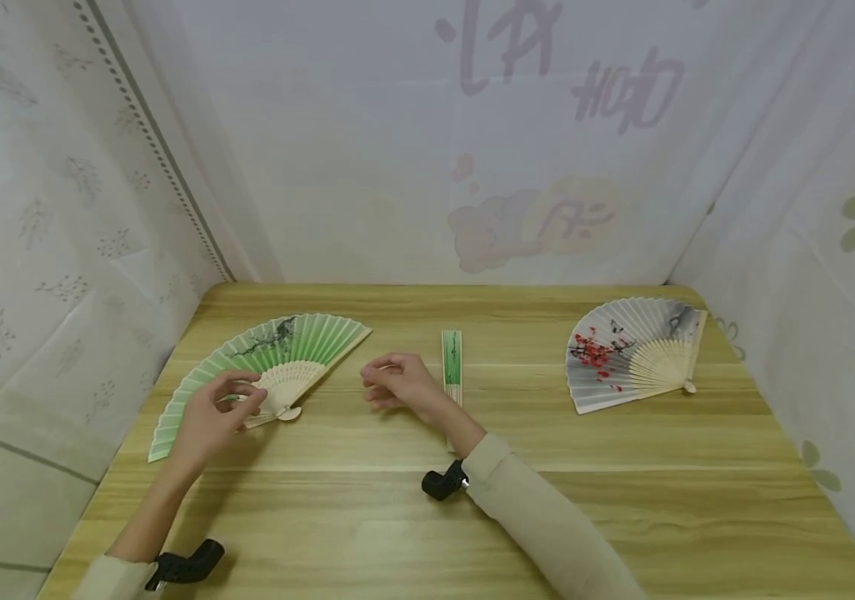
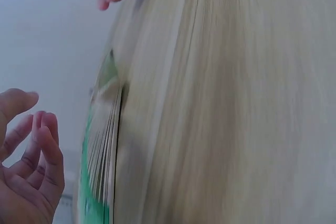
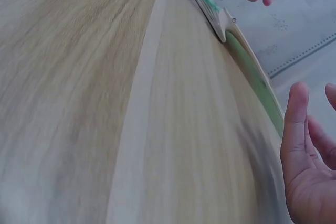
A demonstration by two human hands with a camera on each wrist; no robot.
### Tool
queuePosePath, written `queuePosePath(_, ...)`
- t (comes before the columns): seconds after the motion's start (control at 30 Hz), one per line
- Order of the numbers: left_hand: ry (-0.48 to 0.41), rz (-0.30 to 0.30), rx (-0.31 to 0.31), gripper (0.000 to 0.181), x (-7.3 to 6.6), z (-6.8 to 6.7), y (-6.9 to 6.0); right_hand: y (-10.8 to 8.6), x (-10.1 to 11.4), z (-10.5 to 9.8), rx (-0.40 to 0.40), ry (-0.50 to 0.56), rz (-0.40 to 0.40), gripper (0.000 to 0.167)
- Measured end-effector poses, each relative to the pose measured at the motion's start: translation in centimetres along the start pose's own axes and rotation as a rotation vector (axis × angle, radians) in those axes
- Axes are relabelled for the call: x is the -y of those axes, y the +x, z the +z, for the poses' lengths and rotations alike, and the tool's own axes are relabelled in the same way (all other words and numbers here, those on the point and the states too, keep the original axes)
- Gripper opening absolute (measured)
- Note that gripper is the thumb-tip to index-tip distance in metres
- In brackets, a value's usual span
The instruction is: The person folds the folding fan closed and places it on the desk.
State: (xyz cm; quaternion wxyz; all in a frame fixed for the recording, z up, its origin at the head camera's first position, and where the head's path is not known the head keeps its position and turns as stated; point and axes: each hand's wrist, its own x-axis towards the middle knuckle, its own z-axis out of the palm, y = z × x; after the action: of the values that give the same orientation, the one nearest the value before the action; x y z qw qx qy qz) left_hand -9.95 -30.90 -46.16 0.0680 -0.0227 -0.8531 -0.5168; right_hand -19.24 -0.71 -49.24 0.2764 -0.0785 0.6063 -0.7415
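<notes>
A green folding fan point(image 1: 322, 337) lies spread on the left of the table, its pale ribs point(image 2: 105, 145) meeting at a rounded end. My left hand point(image 1: 210, 417) hovers over its near side, fingers loosely bent with nothing between them. Just right of that fan, my right hand point(image 1: 411, 387) is in the air above the table, fingers relaxed and holding nothing. Its wrist and forearm cross over a folded green fan point(image 1: 452, 354), hiding part of it. Both hands appear apart from the fans in the wrist views.
At the right of the wooden table point(image 1: 367, 517), a grey-white fan point(image 1: 600, 367) with red blossoms lies spread. A pale curtain point(image 1: 337, 167) hangs behind the table, with printed cloths on both sides. Each wrist carries a black device point(image 1: 191, 562).
</notes>
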Motion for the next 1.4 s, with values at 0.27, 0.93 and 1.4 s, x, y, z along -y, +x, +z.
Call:
queuePosePath(0.27, 0.106, 0.001, -0.02, 0.036, 2.1, -3.8, -1.2, 1.3, -0.8, 1.3, 0.003, 0.066, 0.058, 0.02)
queuePosePath(0.93, 0.293, -0.26, -0.05, 0.049, 5.6, -11.7, -7.5, 3.0, -1.6, 5.6, -0.116, 0.157, 0.055, 0.023)
queuePosePath(1.4, 0.412, -0.383, -0.03, 0.07, 5.7, -10.6, -7.5, 3.3, -2.2, 8.6, -0.303, 0.168, 0.004, 0.04)
